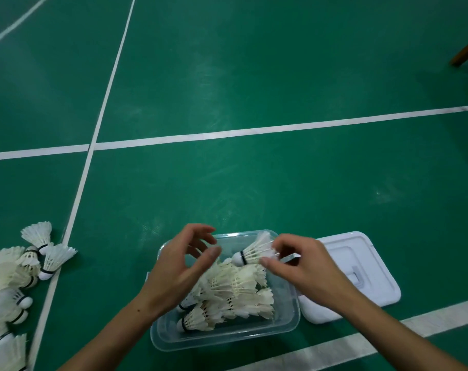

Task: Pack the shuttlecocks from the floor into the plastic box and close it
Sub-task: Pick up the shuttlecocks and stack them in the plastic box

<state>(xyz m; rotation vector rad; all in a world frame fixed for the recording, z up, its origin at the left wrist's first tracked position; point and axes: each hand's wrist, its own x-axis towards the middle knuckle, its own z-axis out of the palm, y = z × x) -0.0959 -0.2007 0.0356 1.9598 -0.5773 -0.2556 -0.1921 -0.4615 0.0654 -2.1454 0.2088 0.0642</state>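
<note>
So the green court floor is taking up basically the whole view, with white lines crossing it, one running left to right and one cutting up through it on the left. No writing or logos I can make out anywhere, not on the floor and not on the gear.

Down at the bottom middle the clear plastic box is sitting open on the floor, and a bunch of white feather shuttles are lying in it in a loose heap, corks pointing mostly left. Its white lid is lying flat on the floor just beside the box's right side, touching or nearly touching it.

Over at the left edge a pile of shuttlecocks is sitting on the floor well apart from the box, each one with a dark band round the cork. If there's printing on those bands, it's too small to read.

The left hand is hovering over the left side of the box, fingers loosely curled and holding nothing. The right hand is pinching one shuttlecock by its feathers, holding it over the far end of the box, cork pointing left.

Something brown and wooden is poking in at the top right corner.
</note>
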